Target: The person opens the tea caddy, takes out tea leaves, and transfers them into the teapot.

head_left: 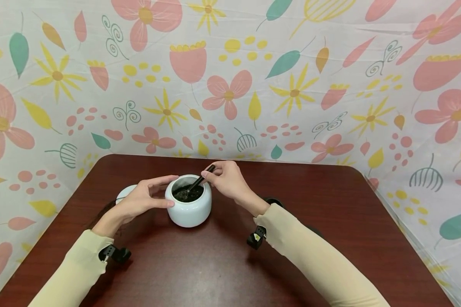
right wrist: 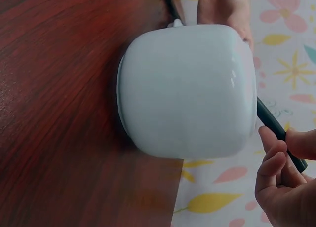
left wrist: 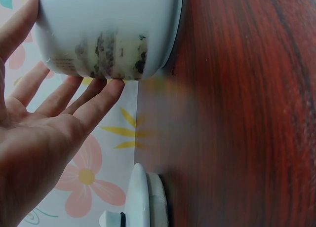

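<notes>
A white ceramic jar (head_left: 190, 215) stands upright on the table, its mouth open. Dark, loose, leaf-like contents (head_left: 181, 194) show inside. My left hand (head_left: 140, 199) holds the jar from the left, thumb at the near rim and fingers toward the far side; in the left wrist view the fingertips (left wrist: 117, 84) touch its patterned wall. At the right of the mouth, my right hand (head_left: 228, 181) pinches a slim black-handled spoon (head_left: 202, 178) between thumb and fingers. The spoon slants down into the jar, its lower end hidden in the dark contents.
A white lid (left wrist: 140, 197) with a knob lies on the table left of the jar, partly behind my left hand in the head view. A dark round object (head_left: 273, 200) shows behind my right wrist. The brown table (head_left: 311, 183) ends at a flower-patterned cloth (head_left: 230, 123).
</notes>
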